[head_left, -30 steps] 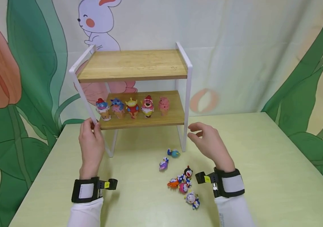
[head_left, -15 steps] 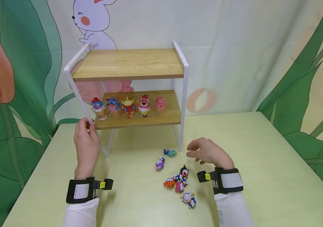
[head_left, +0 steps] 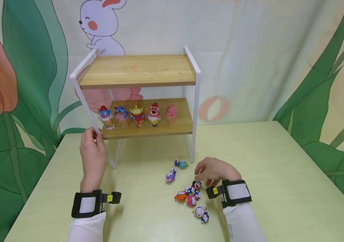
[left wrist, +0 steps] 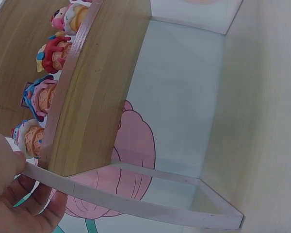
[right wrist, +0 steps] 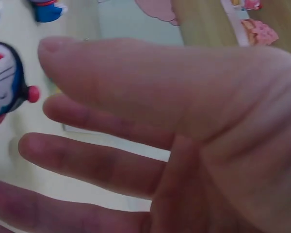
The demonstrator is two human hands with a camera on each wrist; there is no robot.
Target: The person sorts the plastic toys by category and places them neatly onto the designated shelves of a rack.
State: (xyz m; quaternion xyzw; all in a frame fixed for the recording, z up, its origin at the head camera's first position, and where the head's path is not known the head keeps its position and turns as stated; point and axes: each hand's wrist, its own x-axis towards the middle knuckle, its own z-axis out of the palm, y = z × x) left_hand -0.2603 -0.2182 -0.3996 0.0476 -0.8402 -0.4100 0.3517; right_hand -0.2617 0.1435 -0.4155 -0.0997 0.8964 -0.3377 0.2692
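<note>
My left hand (head_left: 93, 156) grips the left white leg of a two-tier wooden shelf (head_left: 141, 70); in the left wrist view the thumb and fingers (left wrist: 53, 211) close round that frame (left wrist: 136, 204). My right hand (head_left: 217, 169) hovers beside a black-hooded figurine (head_left: 197, 185) with a red bobble. Seen from the right wrist, its thumb and fingers are spread apart with nothing between them, and the figurine (right wrist: 2, 82) lies just beyond the fingertips. Close by it lie an orange figurine (head_left: 180, 196), a pink one (head_left: 191, 201) and a pale round-headed one (head_left: 200, 211).
Several ice-cream-cone figures, including a red and yellow one (head_left: 137, 116), stand in a row on the lower shelf board (head_left: 147, 132). A purple figurine (head_left: 170, 175) and a teal one (head_left: 181, 164) lie on the table (head_left: 281, 188). Behind hangs a printed curtain (head_left: 250, 67).
My right hand has come down from beside the shelf's right leg to the black-hooded figurine. The left hand keeps its grip on the shelf leg. The view has shifted slightly.
</note>
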